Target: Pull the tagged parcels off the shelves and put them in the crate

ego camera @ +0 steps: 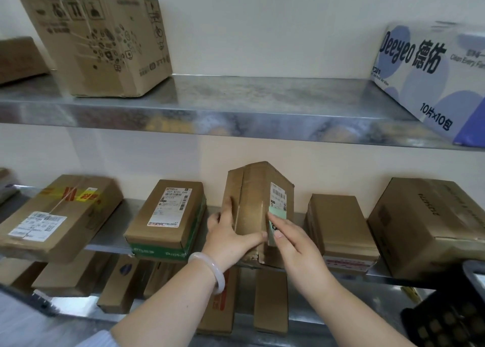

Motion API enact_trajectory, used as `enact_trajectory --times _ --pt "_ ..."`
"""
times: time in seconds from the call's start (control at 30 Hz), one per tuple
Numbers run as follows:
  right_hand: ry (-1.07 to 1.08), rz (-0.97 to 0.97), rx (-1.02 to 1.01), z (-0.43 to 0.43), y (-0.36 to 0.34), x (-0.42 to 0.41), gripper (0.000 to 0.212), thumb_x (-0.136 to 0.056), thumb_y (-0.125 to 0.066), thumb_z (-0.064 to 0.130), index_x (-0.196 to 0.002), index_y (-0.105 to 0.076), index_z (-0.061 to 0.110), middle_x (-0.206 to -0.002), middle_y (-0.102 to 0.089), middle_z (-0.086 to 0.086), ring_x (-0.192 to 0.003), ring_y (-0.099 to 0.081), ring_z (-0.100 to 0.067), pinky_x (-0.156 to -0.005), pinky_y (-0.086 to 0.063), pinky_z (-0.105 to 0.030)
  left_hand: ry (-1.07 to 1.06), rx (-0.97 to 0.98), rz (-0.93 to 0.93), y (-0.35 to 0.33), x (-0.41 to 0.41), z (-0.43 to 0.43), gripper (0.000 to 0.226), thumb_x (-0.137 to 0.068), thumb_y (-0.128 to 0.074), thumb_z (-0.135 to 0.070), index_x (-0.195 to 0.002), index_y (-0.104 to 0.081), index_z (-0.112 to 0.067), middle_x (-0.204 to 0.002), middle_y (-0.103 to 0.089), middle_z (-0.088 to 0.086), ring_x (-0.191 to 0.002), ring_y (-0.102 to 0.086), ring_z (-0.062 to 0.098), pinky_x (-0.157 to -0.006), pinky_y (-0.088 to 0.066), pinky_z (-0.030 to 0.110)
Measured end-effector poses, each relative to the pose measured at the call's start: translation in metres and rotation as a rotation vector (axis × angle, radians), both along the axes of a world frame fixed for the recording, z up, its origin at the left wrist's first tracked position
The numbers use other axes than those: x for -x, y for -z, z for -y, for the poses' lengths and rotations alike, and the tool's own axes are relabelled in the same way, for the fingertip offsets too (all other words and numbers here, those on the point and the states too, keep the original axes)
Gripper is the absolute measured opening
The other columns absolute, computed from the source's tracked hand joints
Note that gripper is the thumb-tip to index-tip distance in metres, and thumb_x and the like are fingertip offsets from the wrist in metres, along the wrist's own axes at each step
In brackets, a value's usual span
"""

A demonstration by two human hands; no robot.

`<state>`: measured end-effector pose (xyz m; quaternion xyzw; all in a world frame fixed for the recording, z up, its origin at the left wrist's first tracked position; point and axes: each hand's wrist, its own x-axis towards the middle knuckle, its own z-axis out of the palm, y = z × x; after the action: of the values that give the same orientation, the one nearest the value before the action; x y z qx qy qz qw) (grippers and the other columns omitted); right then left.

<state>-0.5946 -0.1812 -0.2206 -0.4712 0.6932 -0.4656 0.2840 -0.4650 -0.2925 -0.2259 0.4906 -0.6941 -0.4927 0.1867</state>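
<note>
While upright, barcode-labelled parcel

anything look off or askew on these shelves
The parcel held by the left hand and right hand on the middle shelf is tipped up while neighbours lie flat. The printed box above sits skewed.
</note>
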Motion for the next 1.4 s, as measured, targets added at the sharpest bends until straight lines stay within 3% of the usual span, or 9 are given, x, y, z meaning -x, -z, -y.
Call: enact_trajectory --times 0.2,0.43,0.73,0.83,0.93,1.0,1.17,1.3,1.4 --pt "0.138 -0.023 -0.063 0.009 -0.015 0.028 0.059 -0.093 -0.059 0.035 -0.145 -0.033 0.047 -0.158 -0.017 0.011 -0.146 -0.014 -0.014 -0.116 -0.020 -0.037 -0.011 -0.150 -0.319 -0.011 -0.019 0.001 0.102 -0.060 -0.076 -0.056 -0.148 -0.023 -0.054 -0.147 -0.045 -0.003 -0.129 -0.051 0.023 -0.107 -0.044 0.048" --pt "-0.038 0.126 0.015 0.031 -0.041 0.001 0.059 -0.092 -0.063 0.031 -0.141 -0.036 0.049 -0.138 -0.047 0.019 -0.119 -0.047 0.001 -0.108 -0.041 -0.034 -0.121 -0.177 -0.588 -0.024 -0.068 -0.012 0.076 -0.071 -0.076 -0.050 -0.130 -0.034 -0.072 -0.139 -0.057 -0.013 -0.127 -0.056 0.017 -0.105 -0.046 0.050" --pt "-0.314 -0.087 0.119 0.073 -0.054 -0.100 0.068 -0.085 -0.071 0.031 -0.134 -0.032 0.060 -0.146 -0.033 0.020 -0.134 -0.029 0.000 -0.116 -0.029 -0.038 -0.412 0.126 -0.482 -0.053 -0.173 -0.029 0.054 -0.083 -0.059 -0.052 -0.114 -0.029 -0.085 -0.125 -0.053 -0.041 -0.115 -0.053 -0.015 -0.091 -0.052 0.017" --pt "-0.404 -0.098 0.152 0.087 -0.061 -0.147 0.069 -0.083 -0.071 0.032 -0.133 -0.034 0.062 -0.144 -0.031 0.023 -0.137 -0.027 0.001 -0.116 -0.027 -0.037 -0.461 0.276 -0.360 -0.057 -0.217 -0.037 0.059 -0.094 -0.049 -0.046 -0.129 -0.013 -0.077 -0.138 -0.036 -0.043 -0.130 -0.039 -0.013 -0.106 -0.041 0.020" --pt "-0.511 -0.110 0.213 0.099 -0.067 -0.207 0.070 -0.082 -0.072 0.031 -0.137 -0.038 0.057 -0.146 -0.033 0.019 -0.132 -0.023 0.017 -0.112 -0.021 -0.018 -0.548 0.408 -0.258 -0.058 -0.275 -0.048 0.055 -0.101 -0.046 -0.031 -0.136 -0.021 -0.065 -0.146 -0.030 -0.033 -0.140 -0.026 -0.009 -0.115 -0.027 0.017" --pt "-0.606 -0.130 0.248 0.104 -0.070 -0.253 0.070 -0.082 -0.072 0.032 -0.138 -0.038 0.055 -0.143 -0.033 0.022 -0.123 -0.022 0.026 -0.102 -0.016 -0.004 -0.637 0.429 -0.262 -0.060 -0.320 -0.058 0.057 -0.098 -0.052 -0.029 -0.136 -0.028 -0.064 -0.143 -0.034 -0.032 -0.138 -0.031 -0.008 -0.110 -0.032 0.013" --pt "-0.849 -0.121 0.222 0.105 -0.077 -0.379 0.073 -0.084 -0.072 0.031 -0.139 -0.031 0.056 -0.151 -0.022 0.017 -0.137 -0.017 0.003 -0.114 -0.018 -0.027 -0.854 0.464 -0.228 -0.060 -0.425 -0.099 0.073 -0.089 -0.069 -0.033 -0.145 -0.028 -0.057 -0.142 -0.038 -0.034 -0.139 -0.033 0.003 -0.113 -0.037 0.041" --pt "-1.101 -0.076 0.252 0.091 -0.078 -0.487 0.074 -0.084 -0.072 0.029 -0.136 -0.028 0.058 -0.143 -0.019 0.023 -0.128 -0.016 0.010 -0.100 -0.016 -0.002 -1.089 0.473 -0.176 -0.066 -0.508 -0.147 0.077 -0.076 -0.070 -0.042 -0.138 -0.031 -0.066 -0.143 -0.042 -0.016 -0.135 -0.041 0.012 -0.109 -0.042 0.044" --pt "-1.278 0.002 0.269 0.068 -0.076 -0.566 0.074 -0.084 -0.073 0.029 -0.138 -0.030 0.057 -0.150 -0.018 0.022 -0.136 -0.017 0.009 -0.110 -0.021 -0.016 -1.226 0.484 -0.148 -0.071 -0.567 -0.191 0.080 -0.075 -0.071 -0.041 -0.142 -0.030 -0.060 -0.150 -0.037 -0.008 -0.137 -0.040 0.016 -0.109 -0.042 0.047"
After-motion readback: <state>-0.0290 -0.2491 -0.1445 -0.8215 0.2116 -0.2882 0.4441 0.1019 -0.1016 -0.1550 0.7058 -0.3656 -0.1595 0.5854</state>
